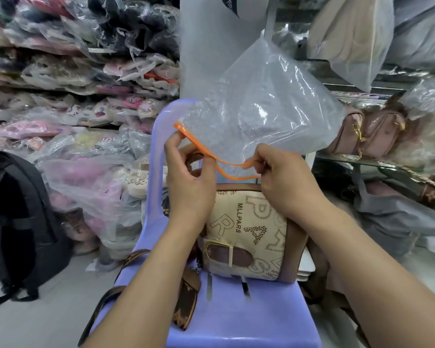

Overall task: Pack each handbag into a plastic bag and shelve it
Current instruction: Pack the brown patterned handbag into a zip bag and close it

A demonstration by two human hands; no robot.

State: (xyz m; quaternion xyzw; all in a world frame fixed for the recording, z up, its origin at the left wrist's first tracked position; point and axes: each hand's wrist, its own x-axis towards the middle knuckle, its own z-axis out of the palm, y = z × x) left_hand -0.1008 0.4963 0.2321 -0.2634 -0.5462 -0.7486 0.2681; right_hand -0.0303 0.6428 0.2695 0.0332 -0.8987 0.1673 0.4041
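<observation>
while the clear plastic bag (261, 109) is held up over the chair, its orange zip strip (199, 149) is pulled apart into a narrow mouth facing the person. the left hand (189, 182) pinches one end of that strip with curled fingers and thumb, and the right hand (284, 182) pinches the other end the same way. the rest of the bag billows up and away from both hands.

just below them lies the handbag (249, 229), cream with brown trim, brown lettering and a brown buckled tab. it lies flat on the seat of a lilac plastic chair (249, 322), wholly outside the plastic bag. a brown patterned strap (186, 297) trails off the seat towards the person's left.

on the floor to the left stands a black backpack (18, 222). behind it, shelves carry stacked goods in plastic wrappers (73, 71). on the shelf to the right rests a pink handbag (369, 131) with gold fittings.
</observation>
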